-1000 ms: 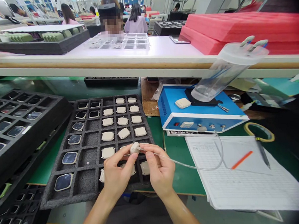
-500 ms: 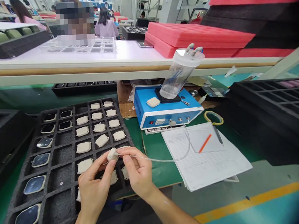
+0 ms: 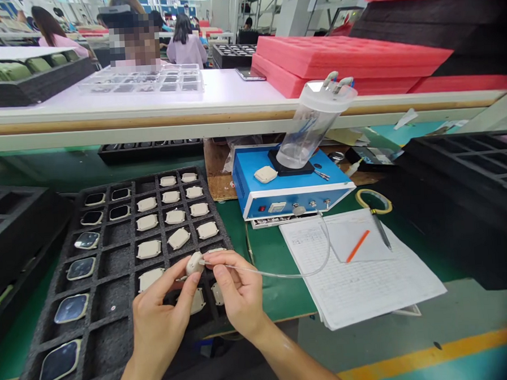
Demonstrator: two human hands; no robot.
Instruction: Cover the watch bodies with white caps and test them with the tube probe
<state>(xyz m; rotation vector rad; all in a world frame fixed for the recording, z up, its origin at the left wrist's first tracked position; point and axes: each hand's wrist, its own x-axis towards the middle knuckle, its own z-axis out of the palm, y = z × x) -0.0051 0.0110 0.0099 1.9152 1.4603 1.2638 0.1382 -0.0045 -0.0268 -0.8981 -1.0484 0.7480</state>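
Observation:
Between the thumb and fingers of my left hand (image 3: 162, 311) is a small cream smartwatch case (image 3: 194, 263), turned edge-on. My right hand (image 3: 241, 295) pinches the end of a thin clear tube (image 3: 290, 276) against the side of that case. The tube curves back to the front of a blue box (image 3: 256, 198) with knobs and a red switch. Both hands are over a black foam tray (image 3: 106, 348), whose compartments hold several cream cases (image 3: 149, 250) and, on the left, several dark-screened watch faces (image 3: 71, 308).
On the blue box stand a tilted clear cylinder (image 3: 298, 131) and another cream case (image 3: 265, 174). Right of it lie written sheets (image 3: 352, 292), a pen (image 3: 380, 230), an orange strip (image 3: 358, 246) and a tape roll (image 3: 386, 206). Black trays (image 3: 446, 219) flank the right; a shelf (image 3: 215, 115) crosses behind.
The whole view has shifted slightly, so the scene appears a little farther right. Both hands keep the case and tube together in nearly the same pose.

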